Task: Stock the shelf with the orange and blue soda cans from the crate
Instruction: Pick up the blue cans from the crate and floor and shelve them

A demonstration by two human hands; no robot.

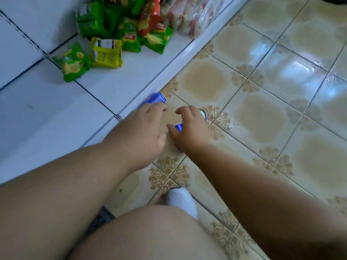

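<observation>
My left hand (139, 131) grips a blue soda can (155, 98) that sticks out past my fingers, right at the front edge of the white shelf (56, 117). My right hand (189, 128) is closed around a second blue soda can (202, 113); its silver top shows beyond my fingers and a patch of blue shows by my thumb. That can hangs over the floor, just right of the shelf edge. No crate and no orange can are in view.
Green, yellow and red snack packets (105, 51) lie piled on the shelf further back. Patterned beige floor tiles (262, 117) stretch to the right. My knee (155, 233) and a white-socked foot (181, 200) are below my hands.
</observation>
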